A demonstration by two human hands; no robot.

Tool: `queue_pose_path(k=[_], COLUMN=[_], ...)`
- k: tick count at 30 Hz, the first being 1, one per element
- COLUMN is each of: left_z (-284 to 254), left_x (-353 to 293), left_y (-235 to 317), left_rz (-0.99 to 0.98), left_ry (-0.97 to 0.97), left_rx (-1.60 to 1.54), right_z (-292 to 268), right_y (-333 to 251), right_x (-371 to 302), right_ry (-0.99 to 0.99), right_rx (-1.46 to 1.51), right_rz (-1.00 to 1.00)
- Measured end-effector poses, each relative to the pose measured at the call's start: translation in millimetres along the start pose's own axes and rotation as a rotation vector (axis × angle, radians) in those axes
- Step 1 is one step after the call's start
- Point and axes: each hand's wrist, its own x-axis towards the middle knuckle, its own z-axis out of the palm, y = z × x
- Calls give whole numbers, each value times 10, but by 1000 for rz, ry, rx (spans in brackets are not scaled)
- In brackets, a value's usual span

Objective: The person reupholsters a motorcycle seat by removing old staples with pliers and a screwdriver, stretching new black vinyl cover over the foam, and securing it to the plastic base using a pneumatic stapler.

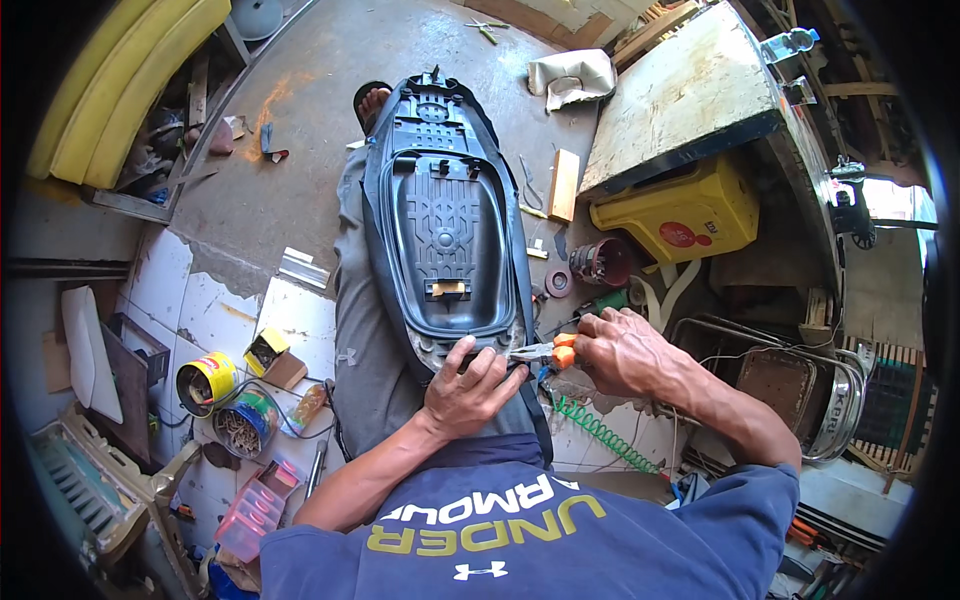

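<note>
An upturned motorcycle seat (446,235) lies lengthwise over my lap, its black plastic base facing up and dark cover material around the rim. My left hand (466,394) grips the seat's near end, with bent fingers on the edge. Held in my right hand (622,350) is a pair of pliers (564,350) with orange handles. Its metal jaws point left and reach the near right corner of the seat, close to my left fingertips. Whatever lies between the jaws is too small to make out.
Right of the seat are a green coiled air hose (600,428), a dark red cup (601,262), a wooden block (564,185) and a yellow container (680,215) under a bench (690,95). Open cans (207,380) and a pink organizer box (250,515) stand at left.
</note>
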Motion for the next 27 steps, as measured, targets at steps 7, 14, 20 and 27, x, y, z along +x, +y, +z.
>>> queue_pose_path(k=[7,14,20,27], left_z=[-7,-18,12,-27], left_x=[17,29,21,-7], left_y=[-6,-18,-25,-4], left_rz=[-27,-40,-23,-38], left_ry=[-4,6,18,26], left_rx=[-30,-24,-30,-85], right_z=[33,78,365,776], right_y=[-23,82,32,119], right_x=[44,81,242,377], right_ry=[-59,-231,503,506], right_rx=[63,457,1392,49], right_rz=[92,271,342,183])
